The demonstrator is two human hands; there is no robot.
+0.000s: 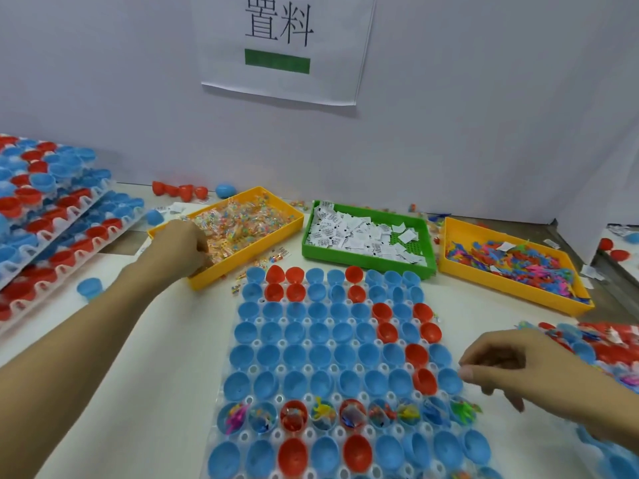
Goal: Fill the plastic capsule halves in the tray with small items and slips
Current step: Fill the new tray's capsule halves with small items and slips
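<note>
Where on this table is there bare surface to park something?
Bare tabletop lies left of the capsule tray, under the left forearm, with one loose blue half. A narrower strip lies between the tray and the right yellow bin. The back edge by the bins is littered; stacked trays crowd the far left.

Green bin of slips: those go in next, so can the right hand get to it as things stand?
Probably yes. The right hand hovers by the capsule tray, and only low capsule halves lie between it and the open-topped green bin.

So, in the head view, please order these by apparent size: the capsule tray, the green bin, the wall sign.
1. Capsule tray, largest, though nearest the camera.
2. Wall sign.
3. Green bin; it looks close to the sign, so this order is unsure.
</note>
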